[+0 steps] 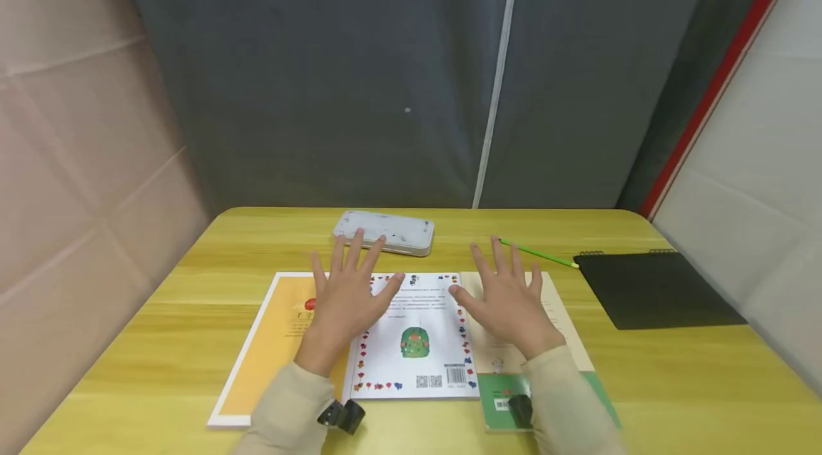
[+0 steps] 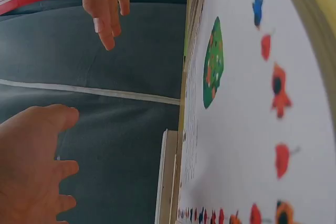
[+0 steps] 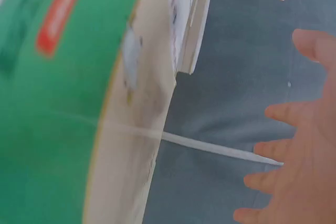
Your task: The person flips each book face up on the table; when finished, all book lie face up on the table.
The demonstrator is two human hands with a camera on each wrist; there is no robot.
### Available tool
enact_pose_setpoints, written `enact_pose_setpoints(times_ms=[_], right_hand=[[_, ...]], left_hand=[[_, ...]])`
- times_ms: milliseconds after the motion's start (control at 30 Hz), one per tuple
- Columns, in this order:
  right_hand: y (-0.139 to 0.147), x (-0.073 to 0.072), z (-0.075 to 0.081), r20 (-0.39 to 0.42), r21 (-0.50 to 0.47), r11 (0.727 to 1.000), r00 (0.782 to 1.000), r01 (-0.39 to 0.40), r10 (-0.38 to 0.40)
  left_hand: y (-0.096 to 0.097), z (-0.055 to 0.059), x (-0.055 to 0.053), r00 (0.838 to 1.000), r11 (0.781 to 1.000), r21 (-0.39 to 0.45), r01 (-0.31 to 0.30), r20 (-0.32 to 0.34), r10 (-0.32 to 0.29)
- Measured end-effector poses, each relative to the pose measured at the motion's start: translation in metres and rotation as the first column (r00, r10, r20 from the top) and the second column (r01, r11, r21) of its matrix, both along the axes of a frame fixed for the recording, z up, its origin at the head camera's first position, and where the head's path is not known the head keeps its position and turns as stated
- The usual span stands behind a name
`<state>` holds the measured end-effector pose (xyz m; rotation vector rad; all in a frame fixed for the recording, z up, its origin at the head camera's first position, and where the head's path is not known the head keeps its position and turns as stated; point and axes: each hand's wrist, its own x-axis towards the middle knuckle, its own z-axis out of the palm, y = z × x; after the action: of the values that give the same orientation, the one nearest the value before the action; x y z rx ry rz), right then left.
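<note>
My left hand [image 1: 349, 302], fingers spread, is above the seam between an orange book [image 1: 266, 348] and a white book [image 1: 385, 366] with a colourful border. The right hand [image 1: 510, 305], also spread wide, is over a cream-and-green book [image 1: 499, 384]. Neither holds anything. In the left wrist view the left hand [image 2: 29, 161] appears apart from the white page [image 2: 241, 145]. A similar gap separates the right hand [image 3: 304, 145] from the book's green part [image 3: 58, 114] in the right wrist view. The three books lie side by side, face down or up I cannot tell.
A pale, speckled flat case [image 1: 385, 227] lies at the back of the yellow wooden table [image 1: 148, 341]. Toward the right are a green pencil [image 1: 539, 254] and a black spiral-bound pad [image 1: 661, 291]. A dark curtain [image 1: 321, 84] hangs behind the table.
</note>
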<state>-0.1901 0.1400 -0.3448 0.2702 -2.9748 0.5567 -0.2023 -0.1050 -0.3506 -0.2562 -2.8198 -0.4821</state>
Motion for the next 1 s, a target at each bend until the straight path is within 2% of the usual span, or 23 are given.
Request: enact_pose_setpoints(times_ms=[167,267,400,600,767,933,1000], right_hand=[[0.015,0.007,0.008,0.017,-0.048,0.999,1.0,-0.008,0.008],[0.023,0.015,0.012,0.036,-0.082,0.996,0.999,-0.028,0.031],[0.039,0.025,0.012,0.054,-0.084,0.996,0.997,-0.042,0.046],[0.077,0.042,0.006,0.106,-0.029,0.999,0.993,-0.045,0.048],[0.111,0.057,-0.006,0.215,0.033,0.997,0.975,-0.071,0.062],[0.141,0.068,-0.018,0.268,0.077,0.993,0.961,-0.087,0.064],[0.151,0.072,-0.023,0.31,0.078,0.993,0.949,-0.087,0.059]], left_hand=[[0.023,0.0,0.0,0.996,0.996,0.032,0.089,-0.024,-0.088],[0.037,-0.002,-0.001,0.99,0.989,0.03,0.142,0.006,-0.142],[0.057,-0.009,-0.004,0.973,0.974,-0.02,0.224,0.069,-0.222],[0.083,-0.012,-0.018,0.941,0.947,-0.047,0.318,0.138,-0.309],[0.097,-0.016,-0.029,0.918,0.931,-0.067,0.358,0.208,-0.338],[0.102,-0.022,-0.036,0.901,0.932,-0.053,0.359,0.279,-0.332],[0.102,-0.025,-0.039,0.895,0.932,-0.039,0.361,0.295,-0.334]])
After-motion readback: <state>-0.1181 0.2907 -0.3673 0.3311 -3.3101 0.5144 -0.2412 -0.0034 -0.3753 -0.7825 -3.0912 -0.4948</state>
